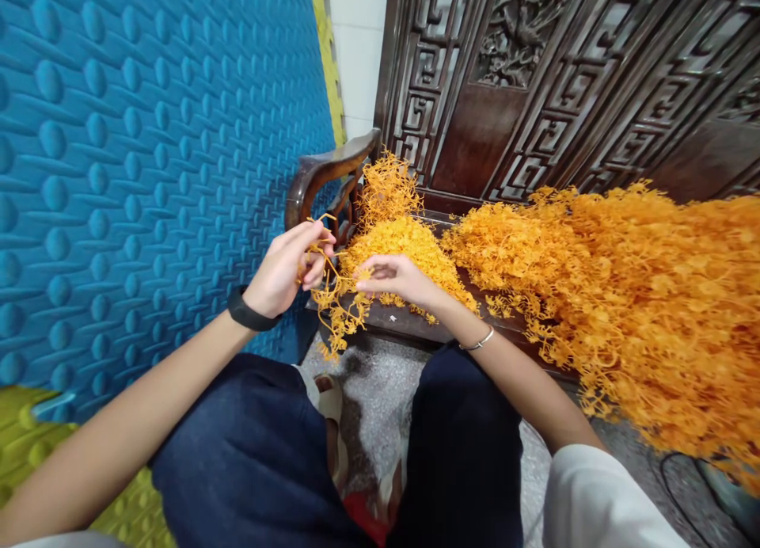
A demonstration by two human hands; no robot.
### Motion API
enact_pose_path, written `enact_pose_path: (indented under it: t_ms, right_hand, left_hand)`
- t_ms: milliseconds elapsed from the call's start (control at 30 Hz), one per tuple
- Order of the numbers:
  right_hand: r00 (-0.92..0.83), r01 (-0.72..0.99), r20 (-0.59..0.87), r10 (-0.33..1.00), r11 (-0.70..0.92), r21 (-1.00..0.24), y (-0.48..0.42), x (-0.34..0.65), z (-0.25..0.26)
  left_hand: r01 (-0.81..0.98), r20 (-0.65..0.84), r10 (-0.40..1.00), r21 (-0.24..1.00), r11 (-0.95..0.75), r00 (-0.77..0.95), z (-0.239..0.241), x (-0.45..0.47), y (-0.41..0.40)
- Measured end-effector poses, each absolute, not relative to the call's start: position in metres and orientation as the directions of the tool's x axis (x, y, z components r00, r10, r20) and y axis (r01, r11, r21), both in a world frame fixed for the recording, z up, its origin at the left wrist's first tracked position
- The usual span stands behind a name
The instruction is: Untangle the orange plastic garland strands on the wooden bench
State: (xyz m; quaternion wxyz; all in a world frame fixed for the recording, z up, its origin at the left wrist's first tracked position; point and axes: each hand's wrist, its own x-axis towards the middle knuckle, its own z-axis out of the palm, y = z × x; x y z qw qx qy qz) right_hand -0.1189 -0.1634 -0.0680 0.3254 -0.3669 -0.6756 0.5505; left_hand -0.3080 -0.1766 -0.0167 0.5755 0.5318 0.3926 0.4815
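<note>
My left hand (289,267) is closed on a bunch of orange plastic sprigs (332,310) that dangles below it, beside the bench's armrest. My right hand (397,280) pinches the same tangle of sprigs at its fingertips, just in front of a small heap of orange sprigs (404,243) on the dark wooden bench (409,326). A black band sits on my left wrist and a thin bracelet on my right. My knees in dark trousers are below the hands.
A very large pile of orange sprigs (641,302) covers the bench to the right. A blue embossed mat (148,152) stands at the left, a yellow one (36,445) below it. The carved bench back (534,81) rises behind. A speckled floor (380,390) lies underfoot.
</note>
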Motion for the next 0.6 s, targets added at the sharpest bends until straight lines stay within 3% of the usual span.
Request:
enact_pose_path:
  t_ms: [233, 400, 600]
  right_hand:
    - [-0.429, 0.004, 0.099, 0.898, 0.111, -0.994, -0.164, -0.118, -0.064]
    - [-0.388, -0.076, 0.240, 0.890, 0.229, -0.970, -0.164, -0.122, -0.064]
    - [-0.347, -0.039, 0.178, 0.921, 0.175, -0.984, -0.165, -0.126, -0.066]
  left_hand:
    - [0.068, 0.039, 0.959, 0.996, -0.061, 0.280, -0.027, -0.307, -0.175]
    - [0.337, -0.138, 0.876, 0.941, -0.029, 0.461, -0.032, -0.305, -0.176]
    - [0.315, -0.030, 0.847, 0.935, -0.165, 0.531, -0.038, -0.302, -0.169]
